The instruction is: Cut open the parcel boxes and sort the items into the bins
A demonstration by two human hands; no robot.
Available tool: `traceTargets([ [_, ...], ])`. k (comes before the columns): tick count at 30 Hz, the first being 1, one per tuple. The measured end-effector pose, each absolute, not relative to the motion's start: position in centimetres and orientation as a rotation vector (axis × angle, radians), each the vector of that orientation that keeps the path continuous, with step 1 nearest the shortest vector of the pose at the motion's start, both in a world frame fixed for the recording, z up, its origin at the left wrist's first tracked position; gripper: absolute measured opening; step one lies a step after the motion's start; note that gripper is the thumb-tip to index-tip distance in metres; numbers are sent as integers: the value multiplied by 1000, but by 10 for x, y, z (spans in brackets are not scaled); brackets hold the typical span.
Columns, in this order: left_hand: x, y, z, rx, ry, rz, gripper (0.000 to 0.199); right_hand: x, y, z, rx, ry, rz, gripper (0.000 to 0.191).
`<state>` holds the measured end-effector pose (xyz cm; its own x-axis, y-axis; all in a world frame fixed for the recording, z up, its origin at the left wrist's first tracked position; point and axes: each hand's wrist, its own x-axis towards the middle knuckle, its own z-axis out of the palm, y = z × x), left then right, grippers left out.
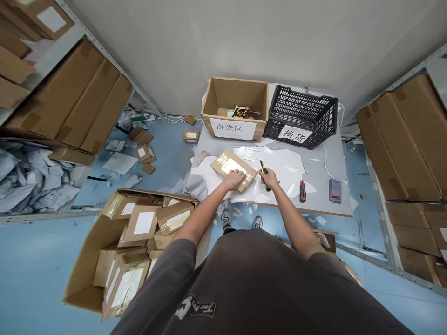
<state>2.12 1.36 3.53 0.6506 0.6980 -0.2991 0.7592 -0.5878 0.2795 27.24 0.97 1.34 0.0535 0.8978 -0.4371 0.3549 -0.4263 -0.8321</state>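
A small taped cardboard box (223,160) with a white label lies at an angle on the white table (324,197). My left hand (233,179) is closed against its near side, with the fingers over the label. Just right of the box, my right hand (269,178) is closed around a black and yellow utility knife (262,166). The knife points away from me, and its tip is too small to make out. A red and black utility knife (302,191) lies farther right on the table.
An open carton (233,129) with a few small items and a tilted black plastic crate (303,111) stand along the back. A phone-like object (335,191) is at the right. A large carton (78,284) of parcels stands left of me. Shelves with boxes flank both sides.
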Motion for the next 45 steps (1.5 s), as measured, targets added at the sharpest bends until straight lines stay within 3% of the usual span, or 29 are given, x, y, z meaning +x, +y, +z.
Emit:
traceTargets([
  [5,39,30,34,2471,1164,-299,78,277,-50,0,-1782,-959,1546,41],
  [9,49,27,31,2431,1259,-259,77,274,-58,-3,-1812,-960,1637,31],
  [16,54,7,22,2401,1401,-164,87,292,-26,9,-1804,-1563,1534,23],
  [21,57,5,19,2337,1423,-203,98,291,-3,17,-1848,-2196,1208,23],
  [26,58,7,22,2324,1415,-208,106,284,8,19,-1967,-2332,1115,24],
  [29,60,10,25,2318,1406,-228,101,287,9,18,-1937,-2152,1359,22],
  [36,66,17,33,2300,1389,-351,106,291,-9,14,-1725,-1234,2090,37],
  [45,63,15,36,2264,1380,-355,105,270,-36,9,-1707,-1259,2140,34],
])
